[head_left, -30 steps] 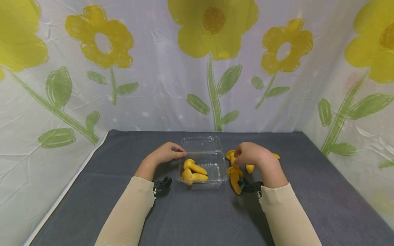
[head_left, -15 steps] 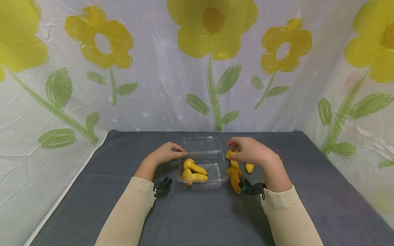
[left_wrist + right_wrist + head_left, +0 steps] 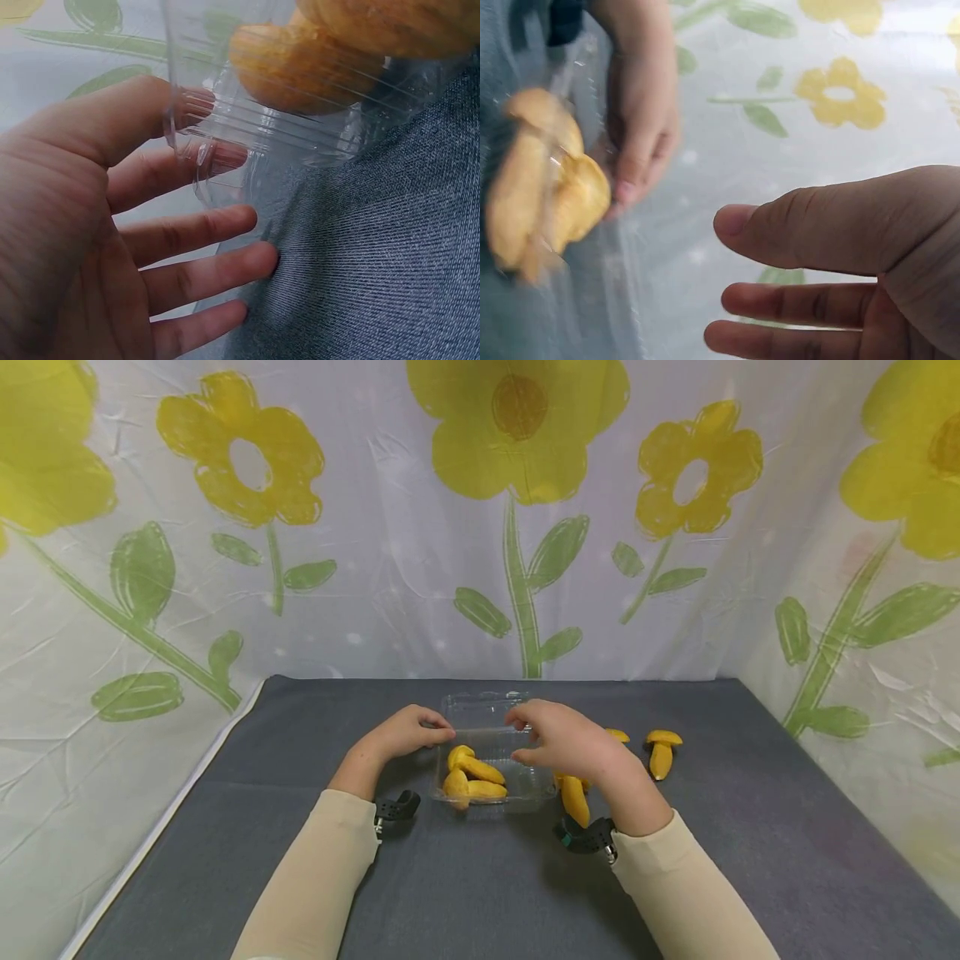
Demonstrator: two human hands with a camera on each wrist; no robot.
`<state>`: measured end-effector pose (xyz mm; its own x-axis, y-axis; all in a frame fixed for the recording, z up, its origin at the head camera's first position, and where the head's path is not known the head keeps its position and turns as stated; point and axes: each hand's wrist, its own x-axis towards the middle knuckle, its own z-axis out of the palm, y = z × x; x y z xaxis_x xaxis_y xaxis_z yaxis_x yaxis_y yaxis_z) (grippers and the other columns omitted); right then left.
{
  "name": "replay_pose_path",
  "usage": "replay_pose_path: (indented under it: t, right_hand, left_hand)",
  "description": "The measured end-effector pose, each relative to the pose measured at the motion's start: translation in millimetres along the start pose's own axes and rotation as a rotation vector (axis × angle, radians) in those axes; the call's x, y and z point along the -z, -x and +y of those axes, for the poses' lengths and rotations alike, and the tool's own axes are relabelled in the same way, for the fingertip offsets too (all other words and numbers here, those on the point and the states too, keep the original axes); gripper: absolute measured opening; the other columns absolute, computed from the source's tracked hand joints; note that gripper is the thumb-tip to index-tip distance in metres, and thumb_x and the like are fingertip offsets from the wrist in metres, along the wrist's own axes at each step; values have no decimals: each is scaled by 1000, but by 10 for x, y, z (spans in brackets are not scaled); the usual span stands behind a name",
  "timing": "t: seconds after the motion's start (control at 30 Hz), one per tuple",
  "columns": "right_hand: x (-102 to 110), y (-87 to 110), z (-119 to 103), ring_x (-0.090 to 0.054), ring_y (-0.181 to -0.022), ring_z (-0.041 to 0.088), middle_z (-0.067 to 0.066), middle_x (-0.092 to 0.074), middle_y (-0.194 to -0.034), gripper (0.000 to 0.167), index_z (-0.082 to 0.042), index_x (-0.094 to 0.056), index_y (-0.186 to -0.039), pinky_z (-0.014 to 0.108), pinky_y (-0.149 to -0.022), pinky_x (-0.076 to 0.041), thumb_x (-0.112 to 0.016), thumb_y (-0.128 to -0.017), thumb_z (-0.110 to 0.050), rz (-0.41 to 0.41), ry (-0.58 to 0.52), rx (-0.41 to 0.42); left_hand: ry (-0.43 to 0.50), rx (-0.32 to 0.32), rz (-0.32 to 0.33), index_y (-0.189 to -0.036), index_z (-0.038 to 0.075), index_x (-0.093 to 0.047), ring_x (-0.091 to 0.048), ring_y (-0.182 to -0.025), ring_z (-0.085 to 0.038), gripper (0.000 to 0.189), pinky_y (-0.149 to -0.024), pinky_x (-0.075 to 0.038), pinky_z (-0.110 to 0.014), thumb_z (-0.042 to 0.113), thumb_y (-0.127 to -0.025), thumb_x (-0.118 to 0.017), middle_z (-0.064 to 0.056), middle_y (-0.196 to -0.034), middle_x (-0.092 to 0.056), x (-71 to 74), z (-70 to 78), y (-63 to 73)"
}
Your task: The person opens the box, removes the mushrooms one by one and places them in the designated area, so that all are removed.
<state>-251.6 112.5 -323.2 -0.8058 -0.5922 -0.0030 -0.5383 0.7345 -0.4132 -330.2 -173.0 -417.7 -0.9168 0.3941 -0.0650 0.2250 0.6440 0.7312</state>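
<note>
A clear plastic clamshell box (image 3: 528,785) lies with its lid folded back on the table. Two yellow toy mushrooms (image 3: 480,769) rest in its left half. My left hand (image 3: 405,731) pinches the box's left rim between thumb and forefinger; in the left wrist view the other fingers (image 3: 202,232) extend loosely below the wall. Over the box's right side hovers my right hand (image 3: 566,739), thumb and fingers spread apart. Nothing is held in that hand (image 3: 900,255) in the right wrist view, where the boxed mushrooms (image 3: 547,187) look blurred.
Right of the box, a yellow mushroom (image 3: 575,802) lies partly under my right hand. Another mushroom (image 3: 660,756) lies farther right, and a third cap (image 3: 618,735) shows behind my wrist. A flower-printed curtain (image 3: 360,568) stands behind the dark tablecloth (image 3: 450,885).
My right hand has moved left from above the loose mushrooms to over the box, with its fingers spreading. More of the far-right mushroom shows. My left hand and the boxed mushrooms have stayed put.
</note>
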Motion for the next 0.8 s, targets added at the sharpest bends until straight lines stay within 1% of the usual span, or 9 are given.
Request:
replay_pose_path:
  t: [0.17,0.27,0.4,0.53,0.6,0.67,0.73,0.8]
  right_hand:
    - [-145,-72,-83,-63,-101,19,3,-62,-127,43,-12,-64,-134,37,-86,-53,-78,-95,-21,-10,52,34]
    - [-231,-116,-109,-63,-104,21,4,-61,-128,42,-12,-64,-134,37,-86,-54,-77,-95,-21,-25,65,52]
    - [-357,-185,-135,-64,-107,24,7,-61,-130,41,-11,-64,-136,38,-87,-54,-76,-96,-17,-56,75,105]
    - [-493,-244,-158,-64,-112,24,9,-60,-136,47,-11,-63,-140,38,-90,-54,-76,-96,-16,-67,85,171]
    - [-560,-270,-160,-63,-112,22,8,-61,-134,49,-12,-62,-141,36,-91,-54,-77,-95,-18,-60,100,205]
    - [-614,-288,-162,-62,-106,19,7,-62,-129,49,-12,-62,-140,34,-89,-53,-78,-94,-18,-51,105,240]
    - [-666,-311,-155,-61,-100,16,5,-64,-121,47,-12,-64,-138,32,-85,-53,-79,-93,-18,-48,110,272]
    - [-710,-331,-147,-60,-98,14,3,-65,-118,45,-13,-66,-136,30,-84,-52,-79,-93,-17,-53,112,284]
  left_hand:
    - [-5,-1,-1,-118,13,-78,-66,-97,-20,31,-89,-54,-46,36,-100,-69,-7,-122,-69,9,4,4]
    - [-5,-4,-2,-119,12,-77,-66,-95,-20,32,-88,-54,-46,37,-100,-69,-7,-121,-69,9,2,5]
    - [0,1,-5,-119,12,-77,-66,-94,-20,32,-87,-54,-45,37,-101,-68,-7,-120,-70,10,6,9]
    - [-10,-3,-6,-119,13,-77,-66,-95,-19,31,-88,-54,-45,36,-101,-67,-5,-118,-70,11,13,12]
    - [-11,-13,-6,-119,12,-77,-67,-96,-19,31,-88,-55,-45,36,-101,-67,-5,-118,-71,11,16,11]
    - [-8,-16,-6,-118,13,-78,-67,-97,-19,30,-88,-55,-44,36,-101,-67,-4,-117,-70,11,17,11]
    - [-6,-20,-7,-118,12,-78,-67,-98,-19,30,-88,-55,-44,35,-102,-67,-4,-117,-71,10,18,14]
    - [-3,-15,-9,-118,14,-78,-66,-98,-19,30,-88,-54,-44,36,-101,-67,-3,-117,-70,6,16,14]
